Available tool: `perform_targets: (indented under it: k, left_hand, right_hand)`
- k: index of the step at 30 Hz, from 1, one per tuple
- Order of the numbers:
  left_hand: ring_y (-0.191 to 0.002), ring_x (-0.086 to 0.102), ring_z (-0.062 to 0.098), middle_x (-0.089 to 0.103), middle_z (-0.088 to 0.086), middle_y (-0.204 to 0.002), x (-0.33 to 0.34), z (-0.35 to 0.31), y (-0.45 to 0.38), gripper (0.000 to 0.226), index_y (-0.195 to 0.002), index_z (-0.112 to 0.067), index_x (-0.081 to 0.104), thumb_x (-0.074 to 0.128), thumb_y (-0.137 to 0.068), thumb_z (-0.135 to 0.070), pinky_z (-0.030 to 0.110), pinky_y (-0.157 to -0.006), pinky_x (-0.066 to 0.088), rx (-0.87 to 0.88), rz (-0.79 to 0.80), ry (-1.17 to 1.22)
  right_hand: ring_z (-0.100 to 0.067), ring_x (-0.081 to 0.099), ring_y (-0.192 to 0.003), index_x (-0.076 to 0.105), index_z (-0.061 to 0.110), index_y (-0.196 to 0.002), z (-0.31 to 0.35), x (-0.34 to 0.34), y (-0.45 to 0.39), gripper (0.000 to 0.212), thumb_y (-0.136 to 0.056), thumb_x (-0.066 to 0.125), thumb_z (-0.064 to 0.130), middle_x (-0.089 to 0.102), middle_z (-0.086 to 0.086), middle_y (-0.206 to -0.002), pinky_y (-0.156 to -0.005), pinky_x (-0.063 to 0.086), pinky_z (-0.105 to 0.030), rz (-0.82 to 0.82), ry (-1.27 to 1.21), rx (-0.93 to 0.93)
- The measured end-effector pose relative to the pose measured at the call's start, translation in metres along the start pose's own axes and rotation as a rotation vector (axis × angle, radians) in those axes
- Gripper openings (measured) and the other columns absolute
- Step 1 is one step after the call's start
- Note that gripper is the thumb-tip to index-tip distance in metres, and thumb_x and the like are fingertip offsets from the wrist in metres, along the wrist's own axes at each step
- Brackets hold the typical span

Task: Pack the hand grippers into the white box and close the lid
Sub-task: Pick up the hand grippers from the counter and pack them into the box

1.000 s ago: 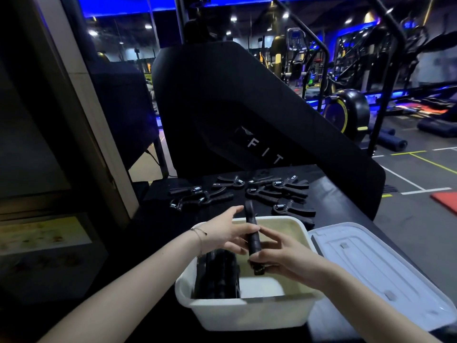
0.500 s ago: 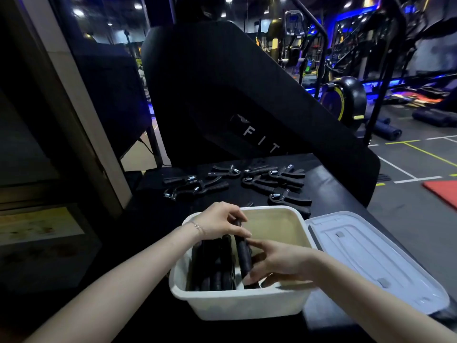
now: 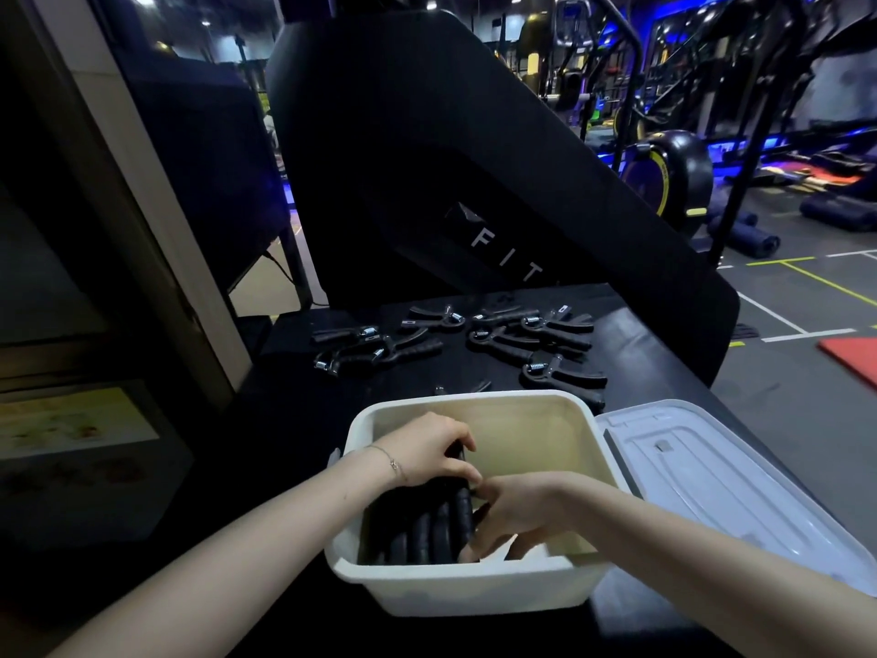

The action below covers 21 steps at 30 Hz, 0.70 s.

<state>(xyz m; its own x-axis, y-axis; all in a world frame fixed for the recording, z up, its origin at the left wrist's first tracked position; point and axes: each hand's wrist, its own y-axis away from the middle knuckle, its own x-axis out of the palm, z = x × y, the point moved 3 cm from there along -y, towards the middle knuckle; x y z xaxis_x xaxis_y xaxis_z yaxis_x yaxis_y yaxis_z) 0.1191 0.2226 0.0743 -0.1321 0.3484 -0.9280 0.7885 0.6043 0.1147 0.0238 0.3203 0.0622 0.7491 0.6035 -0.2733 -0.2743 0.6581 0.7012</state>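
Observation:
A white box (image 3: pixel 474 588) stands open at the near edge of a black table. Several black hand grippers (image 3: pixel 417 534) are packed upright along its left side. My left hand (image 3: pixel 427 451) curls over the top of the rightmost black gripper (image 3: pixel 462 510) in that row. From the right, my right hand (image 3: pixel 517 512) holds the same gripper low inside the box. The white lid (image 3: pixel 721 486) lies flat just right of the box. More hand grippers (image 3: pixel 531 339) lie loose on the table beyond the box.
The black table (image 3: pixel 294 420) carries two loose clusters of grippers, left (image 3: pixel 375 349) and right. A large black machine panel (image 3: pixel 474 182) rises behind the table. Gym floor with equipment lies to the right. A pillar stands at the left.
Both hands have lowered the black gripper from above the box down into it, setting it against the packed row on the left side.

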Motion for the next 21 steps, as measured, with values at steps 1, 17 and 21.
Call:
perform_targets:
  k: [1, 17, 21]
  left_hand:
    - [-0.107, 0.055, 0.018, 0.064, 0.002, -0.113, 0.001, -0.001, 0.001, 0.044, -0.115, -0.015, 0.061, 0.068, -0.08, -0.042, 0.029, -0.092, 0.044, 0.021, 0.017, -0.05]
    - [-0.138, 0.025, 0.013, 0.057, -0.005, -0.124, 0.017, -0.01, 0.023, 0.043, -0.118, -0.023, 0.06, 0.042, -0.091, -0.052, 0.034, -0.11, 0.026, 0.31, 0.112, -0.312]
    - [-0.139, 0.026, 0.009, 0.054, -0.009, -0.131, 0.013, -0.006, 0.02, 0.041, -0.122, -0.023, 0.056, 0.045, -0.092, -0.05, 0.034, -0.113, 0.023, 0.352, 0.036, -0.263]
  right_hand:
    - [-0.016, 0.054, -0.122, 0.046, 0.017, -0.13, 0.0, -0.001, 0.0, 0.047, -0.087, 0.063, 0.012, 0.06, -0.004, -0.128, -0.076, 0.043, -0.022, 0.003, 0.003, 0.009]
    - [-0.011, 0.051, -0.08, 0.065, 0.003, -0.108, 0.014, -0.037, 0.022, 0.03, -0.09, 0.058, 0.026, 0.069, -0.013, -0.095, -0.073, 0.04, -0.026, -0.199, 0.575, -0.212]
    - [-0.012, 0.068, -0.089, 0.064, 0.012, -0.11, 0.023, -0.084, 0.046, 0.02, -0.092, 0.057, 0.015, 0.073, -0.004, -0.097, -0.084, 0.052, -0.027, -0.54, 0.378, -0.522]
